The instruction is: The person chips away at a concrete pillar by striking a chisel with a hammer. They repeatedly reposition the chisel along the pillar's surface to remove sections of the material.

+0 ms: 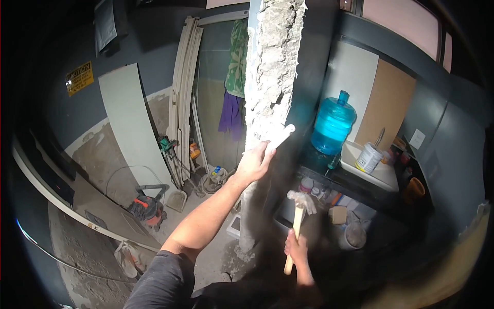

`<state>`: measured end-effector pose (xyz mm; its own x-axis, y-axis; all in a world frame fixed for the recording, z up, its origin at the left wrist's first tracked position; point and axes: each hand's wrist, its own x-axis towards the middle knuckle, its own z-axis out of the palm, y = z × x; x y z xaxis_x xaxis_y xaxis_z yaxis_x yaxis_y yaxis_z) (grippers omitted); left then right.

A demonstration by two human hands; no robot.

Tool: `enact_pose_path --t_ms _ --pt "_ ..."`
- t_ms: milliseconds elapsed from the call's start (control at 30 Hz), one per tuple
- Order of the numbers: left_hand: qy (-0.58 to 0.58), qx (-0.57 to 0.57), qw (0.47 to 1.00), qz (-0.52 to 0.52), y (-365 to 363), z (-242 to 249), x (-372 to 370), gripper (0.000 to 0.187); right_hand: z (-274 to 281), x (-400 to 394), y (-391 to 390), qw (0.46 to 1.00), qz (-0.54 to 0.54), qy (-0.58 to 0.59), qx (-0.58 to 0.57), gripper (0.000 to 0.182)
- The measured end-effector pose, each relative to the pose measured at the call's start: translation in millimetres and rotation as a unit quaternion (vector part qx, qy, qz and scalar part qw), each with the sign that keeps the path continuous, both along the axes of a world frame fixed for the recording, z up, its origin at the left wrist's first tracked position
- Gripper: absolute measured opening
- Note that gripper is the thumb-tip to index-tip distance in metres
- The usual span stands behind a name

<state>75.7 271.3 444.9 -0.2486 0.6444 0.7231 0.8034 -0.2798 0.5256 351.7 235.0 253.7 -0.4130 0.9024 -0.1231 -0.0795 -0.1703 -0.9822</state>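
My left hand (256, 164) reaches up to the rough, chipped edge of a concrete column (278, 56). Its fingers are closed around a short white rod-like piece (280, 139), whose rounded end points up and to the right; its other end is hidden by the hand and the column. Lower down, my right hand (296, 247) grips the pale wooden handle of a claw hammer (298, 216). The hammer stands nearly upright, head on top, apart from the column and the rod.
A blue water jug (334, 123) and a white basin (360, 167) holding a paint can (369, 157) stand on the right counter. Under it are containers (355, 234). Left are a leaning panel (134, 123), a red-black vacuum (148, 208) and a hanging green cloth (236, 62).
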Motion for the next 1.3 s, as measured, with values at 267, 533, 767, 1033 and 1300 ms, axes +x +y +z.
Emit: enact_pose_path --t_ms 267,533,767,1033,1300 --pt "-0.033 0.004 0.999 0.029 11.7 -0.2 10.5 0.038 116.3 -19.3 5.9 0.949 0.008 0.194 0.247 0.058" --pt "-0.052 -0.004 0.993 0.103 7.9 18.0 42.2 0.035 174.9 -76.4 41.3 0.898 -0.074 0.302 0.31 0.063" --pt "-0.034 0.012 0.989 0.14 11.4 0.4 21.8 0.038 159.1 -79.0 52.4 0.971 -0.059 0.173 0.155 0.047" --pt "-0.044 0.002 0.998 0.033 -30.8 -7.9 42.0 0.038 172.2 -55.0 10.6 0.903 -0.065 0.344 0.247 0.059" --pt "-0.06 -0.081 0.991 0.09 -1.0 1.3 2.0 0.041 162.7 -65.5 12.7 0.928 -0.063 0.303 0.209 0.057"
